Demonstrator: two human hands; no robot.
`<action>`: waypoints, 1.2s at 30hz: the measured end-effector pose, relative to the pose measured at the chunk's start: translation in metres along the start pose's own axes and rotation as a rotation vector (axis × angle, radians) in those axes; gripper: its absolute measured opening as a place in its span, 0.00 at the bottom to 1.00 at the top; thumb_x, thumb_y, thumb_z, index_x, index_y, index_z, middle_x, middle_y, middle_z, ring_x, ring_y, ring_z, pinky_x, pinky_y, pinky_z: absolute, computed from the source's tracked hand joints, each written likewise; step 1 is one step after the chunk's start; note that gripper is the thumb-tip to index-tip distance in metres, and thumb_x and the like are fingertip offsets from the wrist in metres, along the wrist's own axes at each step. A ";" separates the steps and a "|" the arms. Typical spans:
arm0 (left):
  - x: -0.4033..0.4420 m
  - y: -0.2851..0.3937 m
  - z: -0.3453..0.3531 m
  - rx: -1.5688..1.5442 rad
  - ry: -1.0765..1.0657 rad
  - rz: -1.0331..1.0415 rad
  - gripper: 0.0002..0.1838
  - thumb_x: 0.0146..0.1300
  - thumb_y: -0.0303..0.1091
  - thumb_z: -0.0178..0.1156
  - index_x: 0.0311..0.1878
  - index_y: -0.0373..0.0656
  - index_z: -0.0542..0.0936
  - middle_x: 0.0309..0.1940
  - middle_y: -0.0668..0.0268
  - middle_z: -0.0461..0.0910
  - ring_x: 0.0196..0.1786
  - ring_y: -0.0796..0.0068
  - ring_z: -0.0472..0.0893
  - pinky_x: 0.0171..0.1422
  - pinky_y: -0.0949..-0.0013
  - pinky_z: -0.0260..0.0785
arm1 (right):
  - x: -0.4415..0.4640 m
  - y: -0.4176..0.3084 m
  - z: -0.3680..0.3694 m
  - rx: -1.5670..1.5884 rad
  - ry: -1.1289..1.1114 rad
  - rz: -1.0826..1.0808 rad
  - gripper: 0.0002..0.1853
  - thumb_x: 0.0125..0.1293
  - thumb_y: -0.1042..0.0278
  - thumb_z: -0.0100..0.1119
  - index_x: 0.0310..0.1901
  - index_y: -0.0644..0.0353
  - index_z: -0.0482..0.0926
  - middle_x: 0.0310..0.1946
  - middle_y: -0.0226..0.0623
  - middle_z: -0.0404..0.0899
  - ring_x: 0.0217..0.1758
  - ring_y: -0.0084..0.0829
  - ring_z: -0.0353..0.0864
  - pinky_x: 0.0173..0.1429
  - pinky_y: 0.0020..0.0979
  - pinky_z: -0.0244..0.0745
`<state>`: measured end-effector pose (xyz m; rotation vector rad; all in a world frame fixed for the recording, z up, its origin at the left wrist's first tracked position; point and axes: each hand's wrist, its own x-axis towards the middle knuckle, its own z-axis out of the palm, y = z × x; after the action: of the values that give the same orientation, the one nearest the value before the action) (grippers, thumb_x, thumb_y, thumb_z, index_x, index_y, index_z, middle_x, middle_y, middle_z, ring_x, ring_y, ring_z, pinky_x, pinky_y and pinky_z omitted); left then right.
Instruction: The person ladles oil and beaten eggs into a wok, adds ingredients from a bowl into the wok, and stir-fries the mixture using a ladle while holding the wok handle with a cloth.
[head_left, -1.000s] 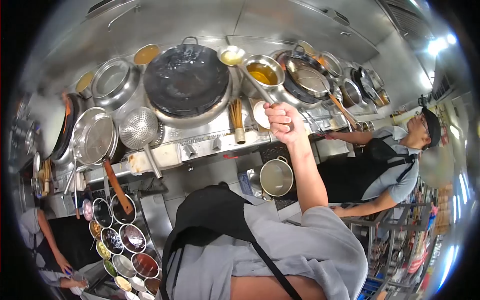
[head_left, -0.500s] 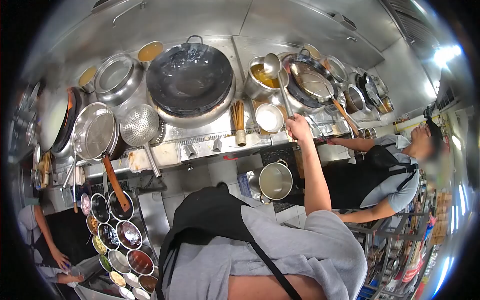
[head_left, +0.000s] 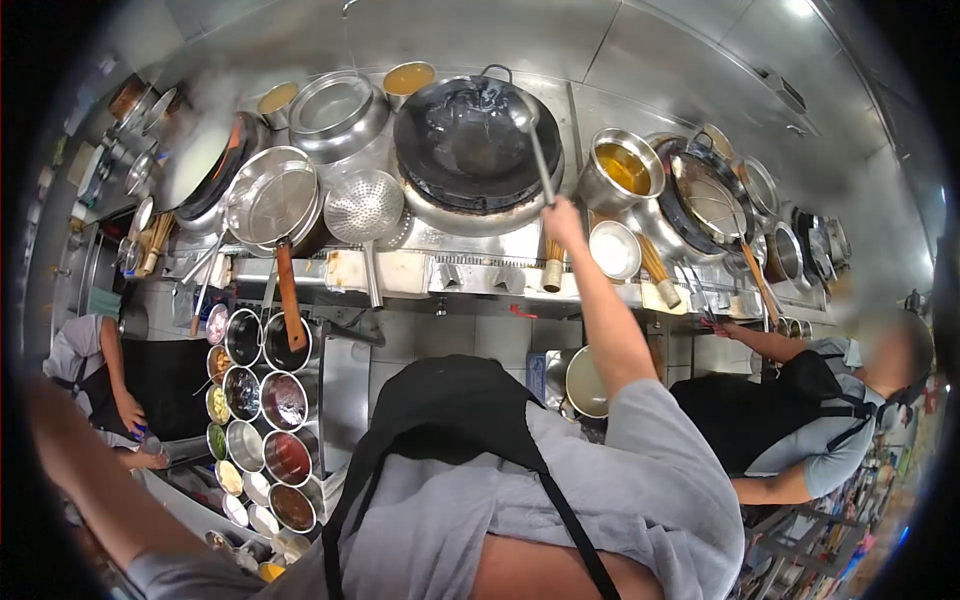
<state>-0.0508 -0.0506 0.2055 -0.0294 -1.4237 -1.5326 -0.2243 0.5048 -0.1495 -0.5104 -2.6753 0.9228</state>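
Observation:
My right hand (head_left: 563, 219) is closed around the handle of a ladle (head_left: 541, 160). The ladle's bowl is at the right inner side of a large black wok (head_left: 450, 135) on the stove. Just below my right hand, a bundled bamboo brush (head_left: 553, 268) stands by the stove's front edge. To its right sit a white bowl (head_left: 615, 250) and a metal pot of yellow oil (head_left: 624, 170). My left forearm (head_left: 110, 480) stretches toward the far left. The dark edge of the view cuts off the left hand.
A perforated skimmer (head_left: 364, 206) and a wood-handled strainer (head_left: 272, 195) rest left of the wok. Several metal tubs of sauces and ingredients (head_left: 286, 456) stand lower left. One co-worker (head_left: 790, 410) is at the right, another (head_left: 110, 380) at the left. Steam rises from a wok (head_left: 208, 165) farther left.
The ladle has moved from above the oil pot to the black wok, still in my right hand. My left forearm has come into view at the left. The whole view has shifted.

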 end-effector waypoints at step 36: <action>-0.227 -0.149 0.093 -0.183 -1.647 -1.191 0.22 0.64 0.35 0.60 0.57 0.38 0.66 0.43 0.59 0.76 0.40 0.70 0.77 0.44 0.68 0.72 | -0.087 -0.008 -0.111 0.003 0.234 0.465 0.08 0.46 0.72 0.56 0.24 0.69 0.80 0.24 0.53 0.81 0.27 0.49 0.82 0.31 0.44 0.77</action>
<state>-0.0885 0.1319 -0.0133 -0.8659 -2.8136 -2.8485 -0.1082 0.5236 -0.0717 -1.1944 -2.3823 0.9103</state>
